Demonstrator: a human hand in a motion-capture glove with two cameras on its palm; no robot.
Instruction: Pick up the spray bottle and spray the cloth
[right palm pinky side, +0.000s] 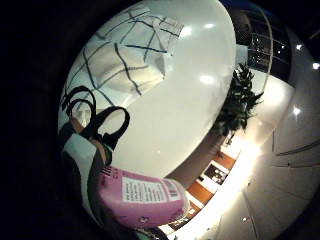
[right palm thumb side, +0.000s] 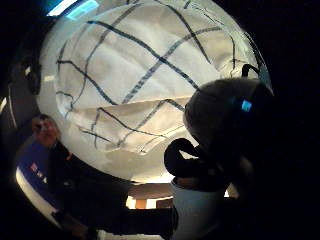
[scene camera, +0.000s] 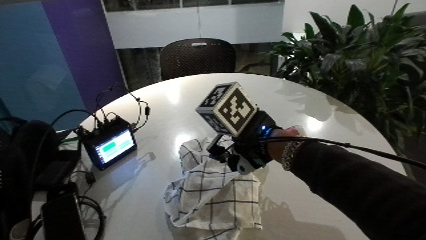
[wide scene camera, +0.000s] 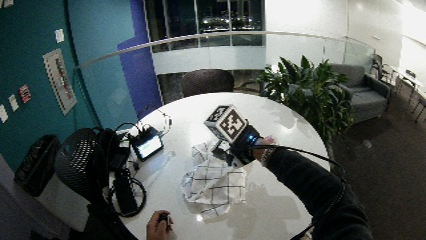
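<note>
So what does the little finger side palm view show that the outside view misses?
Only the little finger side palm view shows the pink spray bottle close at the palm. Only the outside view shows the gloved right hand from outside, above the cloth, and the small screen device. Both show the checked cloth crumpled on the white table and the plant.

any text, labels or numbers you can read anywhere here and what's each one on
No text can be read here.
Pink spray bottle, close to the right hand: a white label with lines of print and a barcode, too blurred to read.
Small monitor on the white table: a lit screen with a green band, nothing legible.
Teal wall: a framed poster and small notes, too small to read.
Checked cloth: grid lines only, no text.
</note>
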